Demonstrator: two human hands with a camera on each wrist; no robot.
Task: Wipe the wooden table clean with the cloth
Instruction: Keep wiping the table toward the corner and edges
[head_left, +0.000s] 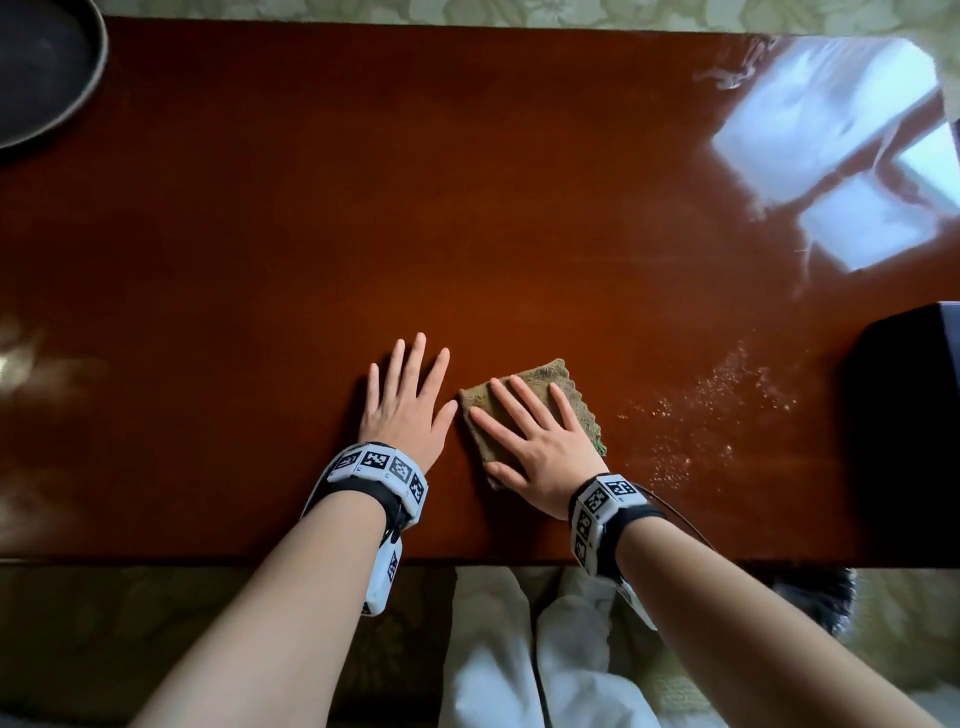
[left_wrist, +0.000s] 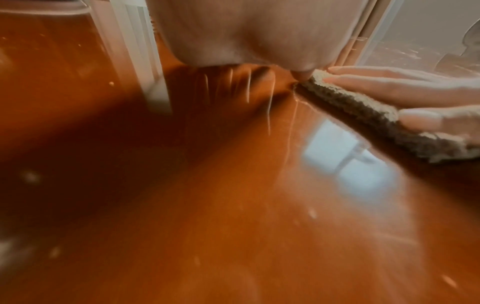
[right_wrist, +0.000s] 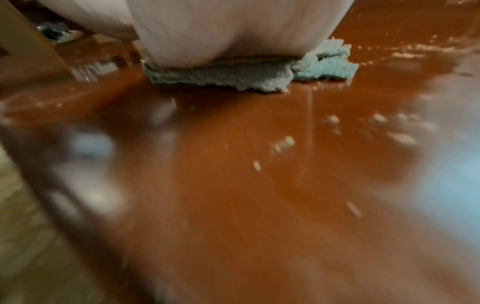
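A folded greenish-brown cloth lies on the glossy reddish wooden table near its front edge. My right hand presses flat on the cloth with straight, spread fingers. Beside it, my left hand rests flat on the bare wood, its thumb close to the cloth's left edge. In the left wrist view the cloth shows edge-on under the right hand's fingers. The right wrist view shows the cloth under my palm. Pale crumbs are scattered to the right of the cloth.
A dark round dish sits at the table's back left corner. A black box-like object stands at the right edge, just past the crumbs. Window glare covers the back right. White fabric lies below the table's front edge.
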